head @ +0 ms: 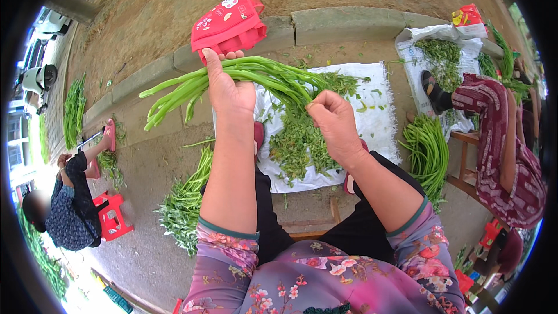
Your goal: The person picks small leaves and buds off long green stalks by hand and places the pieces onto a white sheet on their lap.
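A bundle of long green vegetable stems (pixel 261 67) lies across the palm of my left hand (pixel 231 89), its thumb over the stalks and their cut ends spreading out to the left. At the bundle's other end, my right hand (pixel 333 124) pinches a stem tip between thumb and fingers. Below the hands, a heap of torn green leaves (pixel 301 144) covers part of a white woven sack (pixel 370 126) spread on the ground. Leafy stems (pixel 187 200) are piled by my left leg. Bare stems (pixel 425 157) form another pile to the right.
A red bag (pixel 229 22) rests on the stone kerb (pixel 344 26) ahead. Close on the right, a person in patterned maroon clothes (pixel 492 109) sits beside another sack (pixel 414 56) holding leaves. On the left, a person (pixel 72 213) sits near a red plastic stool (pixel 113 216).
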A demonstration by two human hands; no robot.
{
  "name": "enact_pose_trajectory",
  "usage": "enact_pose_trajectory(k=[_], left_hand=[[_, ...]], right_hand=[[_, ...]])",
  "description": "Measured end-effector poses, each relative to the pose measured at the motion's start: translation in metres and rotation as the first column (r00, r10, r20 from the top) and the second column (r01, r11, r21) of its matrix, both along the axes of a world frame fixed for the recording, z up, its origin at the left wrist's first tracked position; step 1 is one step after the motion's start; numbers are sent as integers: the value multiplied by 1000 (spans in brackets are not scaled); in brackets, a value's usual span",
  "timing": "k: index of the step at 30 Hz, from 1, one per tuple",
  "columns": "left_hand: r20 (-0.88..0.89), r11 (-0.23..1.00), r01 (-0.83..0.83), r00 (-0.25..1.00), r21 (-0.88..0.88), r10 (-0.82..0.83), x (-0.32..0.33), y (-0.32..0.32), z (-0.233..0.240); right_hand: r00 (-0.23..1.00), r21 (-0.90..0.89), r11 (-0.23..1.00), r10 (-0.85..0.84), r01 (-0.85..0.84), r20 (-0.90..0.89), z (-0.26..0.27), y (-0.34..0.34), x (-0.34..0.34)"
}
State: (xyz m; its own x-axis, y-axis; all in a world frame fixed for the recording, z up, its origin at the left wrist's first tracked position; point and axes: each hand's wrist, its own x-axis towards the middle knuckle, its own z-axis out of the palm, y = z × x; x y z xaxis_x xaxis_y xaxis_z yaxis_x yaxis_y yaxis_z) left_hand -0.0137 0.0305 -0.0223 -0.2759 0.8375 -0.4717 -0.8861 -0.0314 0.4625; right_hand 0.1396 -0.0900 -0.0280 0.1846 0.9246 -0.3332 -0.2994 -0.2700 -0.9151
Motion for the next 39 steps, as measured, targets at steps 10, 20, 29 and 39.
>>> enact_pose_trajectory(k=[10,20,29,39], left_hand=[[-43,1000,12,999,7,-12,10,-6,5],[3,997,45,999,-60,-45,26,-13,0],[-34,998,26,999,-58,-28,21,-12,1],[-100,999,53,994,-7,-53,26,-14,1]], right_hand=[[397,-24,904,211,-427,893,5,6,-9],[145,241,872,-198,-427,970,-7,24,-12],[236,213,864,-113,-456,965,-1,18,-18],[484,115,943,53,-311,874,4,18,-18]])
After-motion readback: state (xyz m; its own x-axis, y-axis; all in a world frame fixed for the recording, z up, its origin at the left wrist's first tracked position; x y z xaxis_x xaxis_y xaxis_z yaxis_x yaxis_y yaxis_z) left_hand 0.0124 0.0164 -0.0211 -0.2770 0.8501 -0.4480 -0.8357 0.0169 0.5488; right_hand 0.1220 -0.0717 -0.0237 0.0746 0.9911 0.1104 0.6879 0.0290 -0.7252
